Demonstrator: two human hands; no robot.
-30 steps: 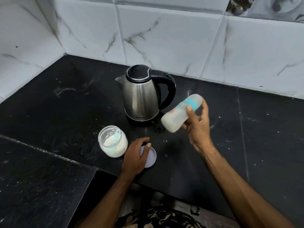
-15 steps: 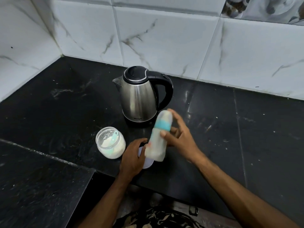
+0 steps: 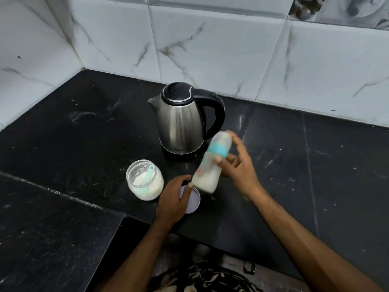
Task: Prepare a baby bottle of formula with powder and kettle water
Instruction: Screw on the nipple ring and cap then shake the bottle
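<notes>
Right hand (image 3: 237,171) grips the baby bottle (image 3: 211,165), thumb across the front below the teal collar, other fingers wrapped behind; bottle tilted, cap end up and away, milky liquid in the lower part, base blurred just above the counter (image 3: 336,165). Left hand (image 3: 173,202) lies flat on the round pale lid (image 3: 192,204), fingers together and slightly bent, fingertips close to the bottle base. Open powder jar (image 3: 145,182) with a teal scoop inside sits just left of the left fingers. Steel kettle (image 3: 181,125) stands beyond both hands, lid closed
</notes>
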